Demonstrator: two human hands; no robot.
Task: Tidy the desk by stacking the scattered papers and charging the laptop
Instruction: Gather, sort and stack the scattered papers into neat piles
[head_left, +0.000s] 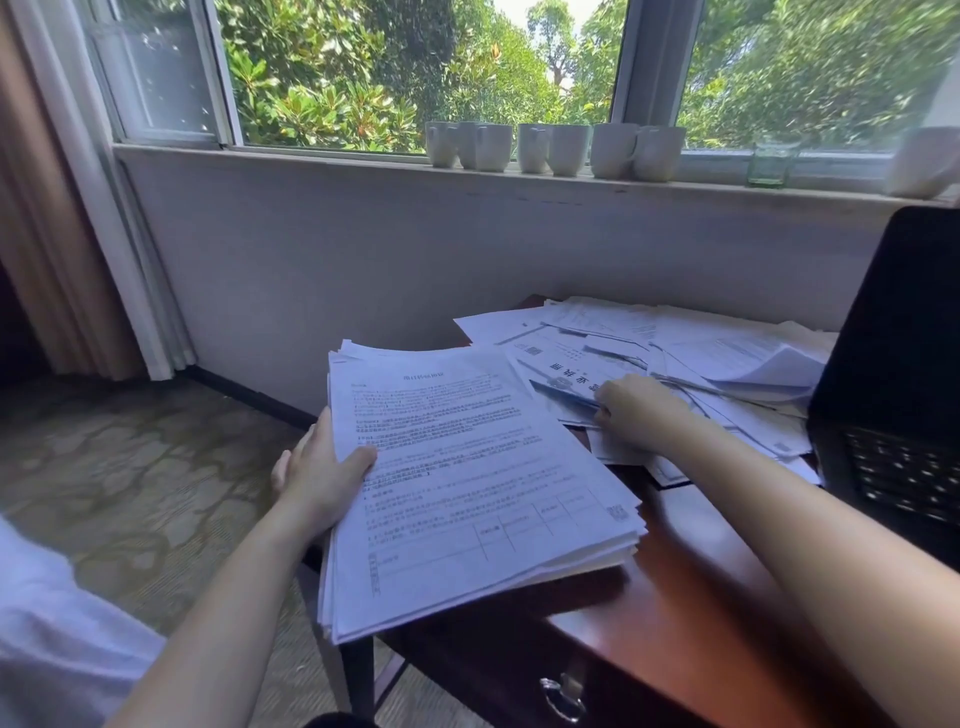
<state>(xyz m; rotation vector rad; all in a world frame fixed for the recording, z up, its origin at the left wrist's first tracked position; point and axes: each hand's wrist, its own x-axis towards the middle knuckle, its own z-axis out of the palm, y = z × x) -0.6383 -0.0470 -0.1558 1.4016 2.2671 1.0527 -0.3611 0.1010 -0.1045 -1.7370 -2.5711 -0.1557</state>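
Outdoors, leafy trees fill the wide window (363, 78) above a pale wall. A patterned carpet (130, 467) covers the floor on the left, with a tan curtain (41, 234) hanging at the far left edge.

The reddish wooden desk (675, 597) runs from the lower middle towards the right. At its right end stands an open black laptop (904, 364), screen dark and keyboard towards the person, partly cut off by the frame.

A thick stack of papers (467, 493), printed text uppermost, sits at the desk's near-left corner. Its right part is over the wood and its left part juts past the edge above the carpet. Beyond it, scattered papers (701, 343) lie in a loose, overlapping heap between the stack and the laptop, reaching back to the wall.

The left hand (317, 478) grips the stack's left edge, thumb pressed on the top sheet and fingers along the side beneath. The right hand (639, 410) rests on the heap with its fingers curled, pinching the near edge of a sheet with large characters (566, 376).

A row of white mugs (556, 148) stands on the windowsill, and a small green glass (769, 166) stands to their right. A metal drawer pull (563, 696) hangs on the desk front.
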